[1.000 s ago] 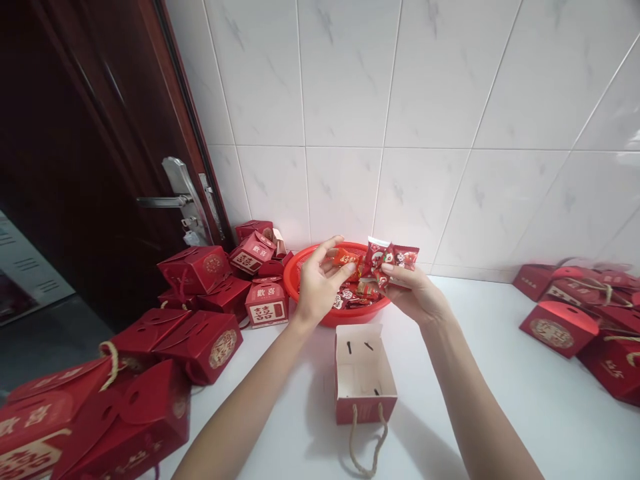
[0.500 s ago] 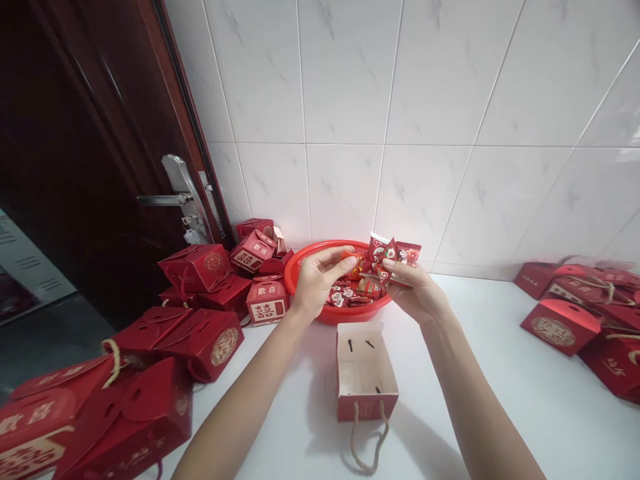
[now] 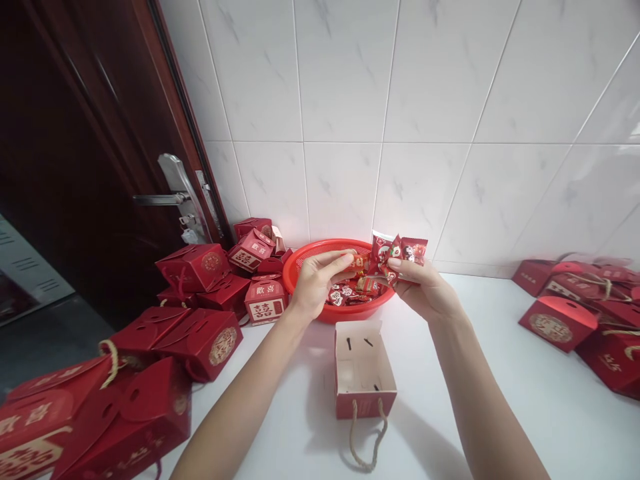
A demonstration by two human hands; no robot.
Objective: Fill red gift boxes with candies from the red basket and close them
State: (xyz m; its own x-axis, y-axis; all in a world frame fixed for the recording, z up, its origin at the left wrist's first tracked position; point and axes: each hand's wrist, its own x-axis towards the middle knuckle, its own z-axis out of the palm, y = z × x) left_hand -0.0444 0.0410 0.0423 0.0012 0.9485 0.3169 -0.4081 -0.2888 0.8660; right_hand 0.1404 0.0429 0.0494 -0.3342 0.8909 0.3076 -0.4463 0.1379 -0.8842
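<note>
My right hand is closed on several wrapped candies in red and white packets, held above the basket's right side. Between the thumb and fingers of my left hand is an orange-red wrapped candy, beside the packets in the other hand. Under both hands stands a red plastic basket with more wrapped sweets inside. In front of it, between my forearms, an open red gift box shows a pale inside with a few dark cord ends. Its rope handle hangs toward me.
Red gift boxes are piled along the left side of the white table. Another group of red boxes lies at the right. A tiled wall rises behind the basket, and a dark door with a metal handle stands at left.
My right hand with its candies has shifted slightly right, away from my left hand. More of the orange-red candy in my left fingers now shows.
</note>
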